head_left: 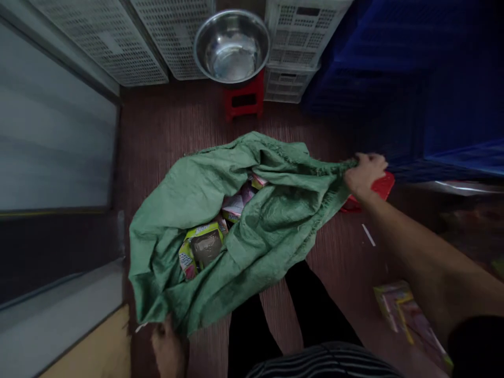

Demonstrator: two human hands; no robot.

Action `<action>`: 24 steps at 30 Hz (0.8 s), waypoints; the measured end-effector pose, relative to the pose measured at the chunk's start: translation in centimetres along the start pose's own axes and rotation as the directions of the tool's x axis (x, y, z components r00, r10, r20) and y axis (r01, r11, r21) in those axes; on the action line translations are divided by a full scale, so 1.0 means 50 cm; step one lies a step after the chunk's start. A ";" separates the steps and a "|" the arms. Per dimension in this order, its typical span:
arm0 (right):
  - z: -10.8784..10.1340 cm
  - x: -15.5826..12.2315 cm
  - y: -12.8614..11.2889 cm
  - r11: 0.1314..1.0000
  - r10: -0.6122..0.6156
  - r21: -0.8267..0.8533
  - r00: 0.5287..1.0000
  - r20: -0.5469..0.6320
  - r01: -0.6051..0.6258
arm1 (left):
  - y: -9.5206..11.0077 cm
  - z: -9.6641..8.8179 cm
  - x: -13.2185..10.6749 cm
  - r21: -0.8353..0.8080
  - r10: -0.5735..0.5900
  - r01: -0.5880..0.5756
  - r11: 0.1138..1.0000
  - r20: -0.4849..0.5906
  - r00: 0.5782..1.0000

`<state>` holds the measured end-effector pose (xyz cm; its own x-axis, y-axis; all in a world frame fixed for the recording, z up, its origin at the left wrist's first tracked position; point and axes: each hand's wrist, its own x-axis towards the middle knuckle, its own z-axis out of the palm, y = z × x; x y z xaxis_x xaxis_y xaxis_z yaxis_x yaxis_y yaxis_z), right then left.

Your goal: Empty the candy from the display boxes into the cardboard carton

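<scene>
Evidently, we have a green sack (165, 210) stretched slantwise between our two hands, in front of our legs (250, 336); we cannot tell whether its underside touches the reddish-brown floor (153, 121). Its mouth gapes, and inside we see printed boxes (207, 247), yellow-green and pink, partly covered by folds. Our right hand (366, 173) has its fingers clenched round the frayed edge at the right end. Our left hand (169, 344), blurred and low in view, has its fingers closed on the lower left corner. Beside our right hand shows a red object (384, 186), partly hidden. Past the sack, a steel bowl (236, 58) sits on a red stool (244, 111), near white crates (301, 31). Blue crates (378, 79) stand to the right, and pink-and-yellow packs (409, 315) lie on the floor near our right forearm.
</scene>
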<state>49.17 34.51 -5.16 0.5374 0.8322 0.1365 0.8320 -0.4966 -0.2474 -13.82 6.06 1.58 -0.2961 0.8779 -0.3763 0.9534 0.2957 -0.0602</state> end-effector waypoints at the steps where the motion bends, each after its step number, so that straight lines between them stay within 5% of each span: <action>1: 0.000 -0.024 -0.046 0.997 -0.077 -0.027 0.996 -0.037 0.076 | 0.033 -0.012 0.018 0.044 0.063 -0.060 0.997 -0.073 0.995; 2: 0.003 -0.055 -0.094 0.960 -0.278 -0.019 0.961 0.009 0.278 | 0.074 -0.025 0.042 0.078 0.139 -0.129 0.989 -0.147 0.979; 3: 0.008 -0.091 -0.141 0.869 -0.494 0.025 0.862 0.114 0.495 | 0.123 -0.035 0.070 0.081 0.238 -0.227 0.971 -0.171 0.956; 5: 0.027 -0.170 -0.209 0.583 -0.791 0.200 0.494 0.361 0.787 | 0.229 -0.040 0.125 0.066 0.407 -0.402 0.913 -0.103 0.908; 6: 0.040 -0.206 -0.222 0.503 -0.819 0.252 0.363 0.444 0.827 | 0.280 -0.033 0.144 0.087 0.444 -0.440 0.894 -0.039 0.895; 7: 0.054 -0.234 -0.217 0.499 -0.788 0.261 0.307 0.534 0.826 | 0.324 -0.021 0.154 0.107 0.459 -0.463 0.880 0.064 0.886; 9: 0.075 -0.259 -0.160 0.608 -0.640 0.193 0.332 0.693 0.770 | 0.384 0.015 0.142 0.090 0.481 -0.543 0.835 0.359 0.800; 11: 0.078 -0.242 -0.064 0.716 -0.482 0.089 0.398 0.781 0.692 | 0.405 0.057 0.090 -0.074 0.540 -0.636 0.768 0.609 0.581; 13: 0.061 -0.201 0.023 0.768 -0.366 -0.002 0.442 0.819 0.641 | 0.405 0.092 0.017 -0.294 0.632 -0.664 0.687 0.693 0.347; 15: 0.036 -0.157 0.057 0.798 -0.279 -0.074 0.476 0.834 0.598 | 0.404 0.115 -0.050 -0.425 0.696 -0.643 0.637 0.675 0.244; 17: 0.018 -0.132 0.025 0.828 -0.280 -0.087 0.544 0.791 0.553 | 0.416 0.128 -0.087 -0.441 0.706 -0.634 0.635 0.665 0.245; 20: 0.020 -0.133 -0.098 0.835 -0.431 -0.011 0.667 0.608 0.550 | 0.446 0.146 -0.080 -0.407 0.707 -0.662 0.629 0.654 0.270; 22: 0.038 -0.143 -0.170 0.810 -0.496 0.020 0.667 0.556 0.586 | 0.460 0.161 -0.057 -0.361 0.690 -0.681 0.637 0.661 0.294; 24: 0.058 -0.146 -0.197 0.845 -0.385 -0.044 0.665 0.640 0.532 | 0.463 0.180 -0.038 -0.281 0.649 -0.694 0.663 0.677 0.346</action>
<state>36.64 34.05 -6.51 -0.0514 0.9026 -0.4274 0.9955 0.0121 -0.0941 9.35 7.83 -7.43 0.5558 0.2408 -0.7957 0.8212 -0.3075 0.4807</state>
